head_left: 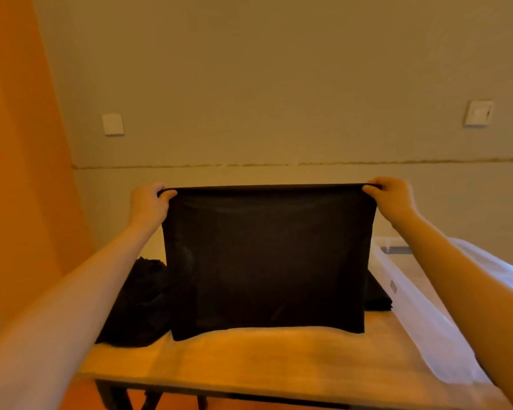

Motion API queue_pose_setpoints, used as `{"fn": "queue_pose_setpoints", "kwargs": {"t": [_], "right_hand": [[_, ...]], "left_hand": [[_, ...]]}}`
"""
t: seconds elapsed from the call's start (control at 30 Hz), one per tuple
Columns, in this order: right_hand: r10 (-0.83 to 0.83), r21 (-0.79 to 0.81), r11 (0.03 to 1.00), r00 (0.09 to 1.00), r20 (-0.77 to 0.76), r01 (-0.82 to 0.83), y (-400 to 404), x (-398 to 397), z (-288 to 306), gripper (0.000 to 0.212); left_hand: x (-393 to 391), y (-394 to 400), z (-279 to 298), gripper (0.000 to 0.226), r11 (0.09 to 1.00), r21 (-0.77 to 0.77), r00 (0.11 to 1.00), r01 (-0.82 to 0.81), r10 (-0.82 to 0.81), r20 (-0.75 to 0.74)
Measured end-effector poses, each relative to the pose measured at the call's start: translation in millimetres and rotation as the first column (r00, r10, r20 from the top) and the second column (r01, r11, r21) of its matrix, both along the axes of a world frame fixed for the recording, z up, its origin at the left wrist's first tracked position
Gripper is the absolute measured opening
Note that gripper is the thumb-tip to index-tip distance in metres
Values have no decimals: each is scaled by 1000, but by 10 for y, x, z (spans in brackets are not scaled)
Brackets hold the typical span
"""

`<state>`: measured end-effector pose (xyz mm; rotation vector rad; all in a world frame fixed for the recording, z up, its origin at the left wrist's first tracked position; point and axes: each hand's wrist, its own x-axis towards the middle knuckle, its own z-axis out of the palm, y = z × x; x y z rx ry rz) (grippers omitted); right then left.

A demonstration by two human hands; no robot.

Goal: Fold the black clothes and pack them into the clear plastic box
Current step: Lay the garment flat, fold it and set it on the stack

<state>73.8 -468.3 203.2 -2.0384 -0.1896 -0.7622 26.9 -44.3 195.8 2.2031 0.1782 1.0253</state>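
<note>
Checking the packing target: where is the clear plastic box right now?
In the head view the clear plastic box sits on the table's right side, beside the black cloth and under the right forearm.

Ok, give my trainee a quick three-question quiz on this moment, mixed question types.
1. True or false: both hands pinch the top corners of the black garment, held up above the table.
2. Multiple choice: the clear plastic box sits A) at the table's left, B) at the table's right, C) on the floor.
3. Fill in: the heap of black clothes lies to the ____ of the held garment.

Key:
1. True: left hand and right hand each grip a corner.
2. B
3. left
</note>
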Motion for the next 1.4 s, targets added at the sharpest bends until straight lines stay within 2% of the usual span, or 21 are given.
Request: {"fn": "queue_pose_setpoints", "kwargs": {"t": [0.13, 0.23, 0.4, 0.53, 0.67, 0.77, 0.87, 1.0, 1.07, 1.17, 1.27, 1.4], "right_hand": [[-6, 16, 1000, 1000, -10, 6, -31, -10, 50, 21], [-5, 58, 998, 1000, 17, 4, -66, -81, 92, 21], [-7, 129, 992, 997, 73, -2, -122, -234, 201, 18], [40, 215, 975, 994, 99, -60, -168, -332, 337, 14], [107, 306, 941, 986, 129, -142, -145, -362, 460, 7], [145, 344, 923, 985, 98, -170, -94, -272, 441, 8], [162, 312, 939, 986, -27, -146, -31, -1, 178, 6], [164, 238, 966, 949, -268, -99, 87, 501, -472, 7], [145, 179, 981, 913, -382, -81, 159, 763, -846, 8], [82, 49, 997, 841, -534, -66, 284, 1155, -1403, 11], [16, -101, 990, 798, -602, -96, 404, 1539, -1857, 15], [-71, -178, 983, 801, -595, -46, 512, 1964, -2151, 17]], "left_hand": [[-32, -4, 21, 31, 1000, 25, 999, 5, -6, 52], [-113, -9, 66, 20, 999, 11, 995, 30, -31, 100], [-284, -42, 233, 22, 997, 53, 977, 55, -65, 203], [-395, -100, 414, 22, 996, 23, 957, 90, -92, 276], [-424, -167, 476, 21, 999, -28, 922, 35, -21, 388], [-296, -155, 393, 20, 996, -74, 917, 47, -14, 399], [-45, -97, 97, 24, 994, -97, 953, 57, -25, 302], [382, -8, -567, 24, 993, -117, 999, 33, -28, 44], [613, 47, -964, 27, 994, -106, 990, 33, -48, -136], [929, 97, -1547, 29, 998, -46, 926, 35, -49, -373], [1232, 140, -1980, 30, 999, -34, 867, 41, -52, -495], [1641, 236, -2243, 28, 998, -44, 844, -35, 6, -536]]}}
